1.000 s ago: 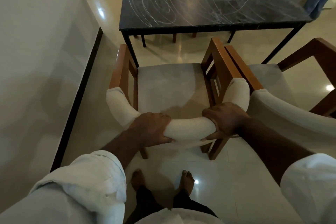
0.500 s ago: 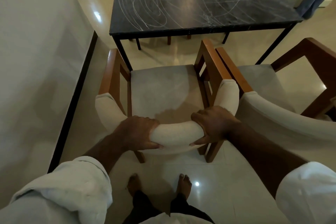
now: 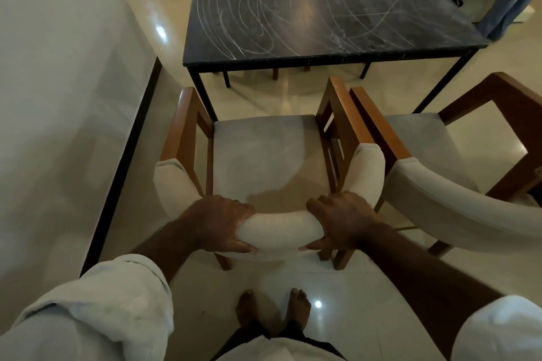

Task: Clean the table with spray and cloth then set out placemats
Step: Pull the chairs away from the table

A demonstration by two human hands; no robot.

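Black stone-look top on the table (image 3: pixel 322 9), rectangular, glossy, with a warm patch of reflected light near the middle. White streaks (image 3: pixel 249 17) run across the surface in loops and long arcs, densest on the left half. Frame: thin black metal legs (image 3: pixel 202 91) at the corners. Position: upper centre of the view, standing on the pale tiled floor (image 3: pixel 293 278), just beyond the near chair, with its long edge facing the person.

Near chair: wooden arms, grey seat cushion (image 3: pixel 264 155), curved cream padded backrest (image 3: pixel 280 230). The seat front sits close to the table edge, not under it.

Left hand (image 3: pixel 220 223): fingers curled over the top of the backrest, thumb (image 3: pixel 243 248) on the near side, clamped on the padding. Right hand (image 3: pixel 343 220): same grip, mirrored, on the backrest just to the right. A short stretch of bare padding lies between the two hands.

Second chair (image 3: pixel 416 138) of the same kind stands just beside the first on the right, arms almost touching. White rolled sleeves (image 3: pixel 117 308) at both forearms. Bare feet (image 3: pixel 299 305) on the tiles behind the chair. Plain wall (image 3: pixel 58 97) with a dark skirting on the left.
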